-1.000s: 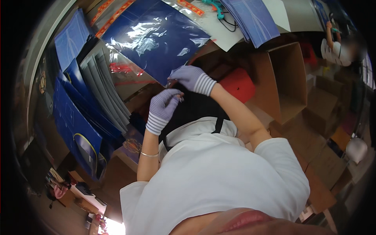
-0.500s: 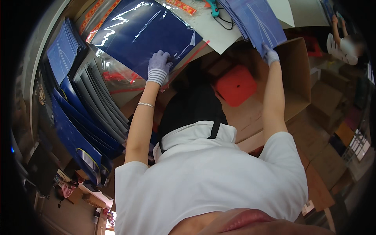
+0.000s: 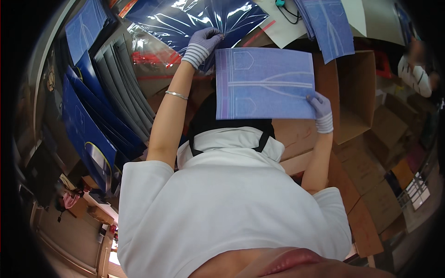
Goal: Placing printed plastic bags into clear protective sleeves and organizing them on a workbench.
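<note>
Both my hands wear pale purple gloves with striped cuffs. My left hand [image 3: 204, 45] pinches the near edge of a clear plastic film [image 3: 199, 18] that lies over a dark blue sheet; the film wrinkles toward my fingers. A flat sheet printed like blue denim [image 3: 264, 83], with pocket and seam lines, hangs in front of my body. Its right edge is gripped by my right hand [image 3: 321, 111]. The sheet's left edge is close beside my left hand. On the table's right lies a stack of similar denim-print sheets [image 3: 329, 28].
Denim-print pieces [image 3: 83, 30], dark blue folders [image 3: 97, 129] and grey sheets [image 3: 123, 78] stand along my left. An open cardboard box [image 3: 357, 92] is at my right, near more cartons [image 3: 384, 199]. A teal tool [image 3: 280, 3] with a black cord lies on the table. Another person [image 3: 415, 74] is far right.
My right hand has taken a denim-print sheet off the stack and brought it to the front of my body. My left hand has gone from resting on the film to pinching its edge.
</note>
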A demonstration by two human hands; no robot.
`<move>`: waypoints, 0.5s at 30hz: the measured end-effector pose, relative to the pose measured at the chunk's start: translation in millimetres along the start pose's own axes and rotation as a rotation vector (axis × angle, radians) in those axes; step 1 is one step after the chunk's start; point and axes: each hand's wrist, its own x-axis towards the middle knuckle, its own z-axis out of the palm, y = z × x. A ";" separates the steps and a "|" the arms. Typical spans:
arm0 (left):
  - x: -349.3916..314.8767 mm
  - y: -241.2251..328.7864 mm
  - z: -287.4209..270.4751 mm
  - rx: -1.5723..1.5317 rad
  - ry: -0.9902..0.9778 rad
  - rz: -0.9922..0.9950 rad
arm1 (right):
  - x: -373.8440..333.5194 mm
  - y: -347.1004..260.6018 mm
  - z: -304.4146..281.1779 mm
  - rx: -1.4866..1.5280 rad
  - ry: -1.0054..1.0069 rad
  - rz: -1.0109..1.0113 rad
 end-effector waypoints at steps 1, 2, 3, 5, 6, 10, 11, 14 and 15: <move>-1.1 4.6 -0.7 0.091 -0.006 0.059 | 6.8 5.4 5.3 0.111 0.066 0.006; -3.2 9.2 0.0 0.094 -0.008 0.061 | 16.7 11.7 10.8 0.221 0.130 0.010; -8.2 13.3 0.1 0.066 -0.012 0.082 | 32.2 28.6 5.0 0.245 0.158 -0.016; -18.3 18.9 -3.7 0.112 0.006 0.121 | 40.2 26.7 12.8 0.314 0.232 -0.024; -22.3 23.0 -3.1 0.248 0.041 0.128 | 42.0 18.1 23.4 0.381 0.247 -0.010; -38.0 45.2 -1.6 0.430 0.156 0.212 | 41.1 5.4 83.1 0.226 0.214 -0.120; -39.6 46.6 -2.7 0.443 0.176 0.205 | 40.1 5.5 93.2 0.294 0.188 -0.140; -50.4 32.8 -16.6 0.441 0.219 0.150 | 28.4 -16.0 86.0 0.170 0.202 -0.114; -52.9 25.2 -21.4 0.461 0.225 0.135 | 13.1 -29.5 78.2 0.267 0.239 -0.057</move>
